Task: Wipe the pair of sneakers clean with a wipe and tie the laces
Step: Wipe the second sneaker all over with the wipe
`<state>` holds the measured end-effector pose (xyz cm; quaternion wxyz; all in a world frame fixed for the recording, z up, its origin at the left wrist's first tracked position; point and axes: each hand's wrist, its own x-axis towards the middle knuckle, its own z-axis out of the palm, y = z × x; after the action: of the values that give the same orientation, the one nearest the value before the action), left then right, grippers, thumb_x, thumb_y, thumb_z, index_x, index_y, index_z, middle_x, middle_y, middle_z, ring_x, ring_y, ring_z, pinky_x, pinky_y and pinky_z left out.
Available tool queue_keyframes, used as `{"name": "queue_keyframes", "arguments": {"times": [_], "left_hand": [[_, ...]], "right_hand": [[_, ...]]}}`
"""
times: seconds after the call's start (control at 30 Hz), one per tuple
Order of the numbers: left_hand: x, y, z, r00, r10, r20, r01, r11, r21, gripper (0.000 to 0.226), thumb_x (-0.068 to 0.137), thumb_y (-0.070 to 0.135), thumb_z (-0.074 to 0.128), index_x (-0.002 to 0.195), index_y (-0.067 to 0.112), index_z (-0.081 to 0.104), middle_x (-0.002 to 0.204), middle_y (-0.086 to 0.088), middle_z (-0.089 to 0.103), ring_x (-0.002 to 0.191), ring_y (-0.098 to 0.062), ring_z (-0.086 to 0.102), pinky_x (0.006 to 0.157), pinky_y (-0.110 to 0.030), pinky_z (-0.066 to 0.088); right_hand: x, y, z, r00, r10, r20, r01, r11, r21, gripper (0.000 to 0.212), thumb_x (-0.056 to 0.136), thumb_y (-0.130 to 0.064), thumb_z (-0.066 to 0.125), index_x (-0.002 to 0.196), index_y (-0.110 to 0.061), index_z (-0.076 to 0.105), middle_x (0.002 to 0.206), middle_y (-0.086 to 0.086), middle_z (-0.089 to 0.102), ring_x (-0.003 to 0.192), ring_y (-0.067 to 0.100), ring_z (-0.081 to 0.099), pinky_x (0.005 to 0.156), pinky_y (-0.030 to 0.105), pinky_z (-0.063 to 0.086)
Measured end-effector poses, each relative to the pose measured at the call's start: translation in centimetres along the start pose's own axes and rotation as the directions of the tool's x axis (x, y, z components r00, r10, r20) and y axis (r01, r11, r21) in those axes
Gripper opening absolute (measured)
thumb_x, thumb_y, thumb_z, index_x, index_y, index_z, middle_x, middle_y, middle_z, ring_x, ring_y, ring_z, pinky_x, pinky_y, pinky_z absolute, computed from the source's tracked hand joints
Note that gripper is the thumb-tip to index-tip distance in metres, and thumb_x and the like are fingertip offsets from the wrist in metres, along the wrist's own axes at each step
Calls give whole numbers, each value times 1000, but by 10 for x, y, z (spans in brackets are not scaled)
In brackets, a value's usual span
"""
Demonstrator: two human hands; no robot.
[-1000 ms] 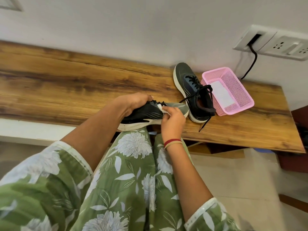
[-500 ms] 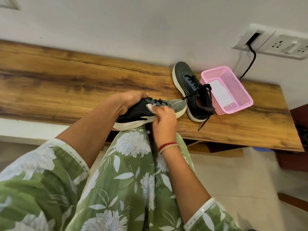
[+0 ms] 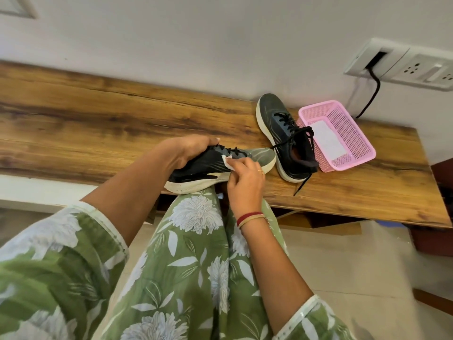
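Observation:
A dark sneaker (image 3: 208,165) with a white sole lies on its side on my knee at the table's front edge, toe to the right. My left hand (image 3: 188,149) grips it from above at the heel and collar. My right hand (image 3: 245,175) pinches a small white wipe (image 3: 226,163) and presses it on the shoe's side near the laces. The second sneaker (image 3: 282,133) stands on the wooden table (image 3: 98,123) to the right, its black laces untied and trailing toward the front edge.
A pink plastic basket (image 3: 353,133) with a white wipe sheet (image 3: 328,141) in it sits right of the second sneaker. On the wall behind is a socket panel (image 3: 402,65) with a black cable hanging down. My knees in green floral cloth fill the foreground.
My right hand slid the wipe leftward along the shoe's side, from near the toe toward the lace area. The left hand kept its grip on the heel.

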<state>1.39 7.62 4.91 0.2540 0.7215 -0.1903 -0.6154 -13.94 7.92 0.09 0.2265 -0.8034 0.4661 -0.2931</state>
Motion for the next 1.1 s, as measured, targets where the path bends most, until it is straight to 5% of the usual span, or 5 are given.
{"name": "queue_keyframes", "arguments": {"times": [0.13, 0.37, 0.47, 0.6, 1.1], "left_hand": [[-6, 3, -13, 978, 177, -111, -131, 933, 334, 48, 96, 49, 43, 93, 6, 66, 90, -12, 69, 83, -27, 63, 83, -37, 47], [-15, -25, -35, 780, 624, -36, -116, 201, 973, 88, 76, 84, 19, 127, 19, 49, 137, -10, 49, 121, -32, 51, 106, -60, 25], [-7, -36, -38, 832, 554, 26, -130, 148, 980, 108, 68, 92, 21, 152, 28, 4, 155, -11, 25, 119, -35, 54, 91, -44, 46], [2, -48, -47, 699, 691, 181, -217, -37, 976, 100, 69, 87, -6, 151, 30, -7, 113, -6, 66, 80, -22, 64, 49, -25, 36], [21, -68, -54, 651, 758, -32, -308, 303, 902, 77, 84, 68, 12, 113, 12, 55, 85, -7, 64, 79, -29, 61, 61, -31, 36]], "right_hand": [[7, 8, 3, 999, 44, -2, -44, 998, 34, 30, 80, 5, 55, 99, -12, 70, 92, 5, 64, 89, 25, 57, 84, 41, 48], [8, 12, 1, 997, 78, 26, -79, 996, 28, 31, 82, 4, 52, 102, -11, 69, 98, 5, 64, 94, 24, 56, 84, 37, 47], [8, 9, 0, 997, 78, 12, -79, 992, 95, 32, 82, 5, 51, 102, -12, 70, 99, 4, 64, 94, 22, 58, 84, 33, 47], [9, 9, 0, 999, 31, 11, -31, 995, 95, 32, 81, 5, 53, 103, -12, 70, 100, 3, 64, 94, 21, 58, 84, 30, 45], [14, -16, 19, 932, -307, 191, 325, 943, -66, 27, 84, -2, 50, 102, -4, 69, 81, 11, 59, 76, 30, 54, 64, 40, 49]]}}
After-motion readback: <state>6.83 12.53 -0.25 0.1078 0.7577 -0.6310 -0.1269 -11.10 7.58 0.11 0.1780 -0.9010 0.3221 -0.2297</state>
